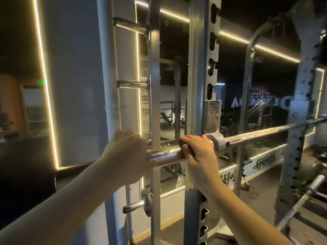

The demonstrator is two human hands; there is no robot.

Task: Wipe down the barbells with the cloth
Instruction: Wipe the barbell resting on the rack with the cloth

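Head view: barbell [256, 134] runs left-to-right, rising rightward; right hand [200, 152] grips its sleeve, left hand [127, 152] grip unclear.

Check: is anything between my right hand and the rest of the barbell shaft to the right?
Yes. The raised collar sits right against the right hand, and the rack's hook plate stands just above it. Beyond them the barbell shaft looks bare.

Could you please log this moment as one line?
step: wipe | left hand: grips barbell end | right hand: wraps cloth round barbell
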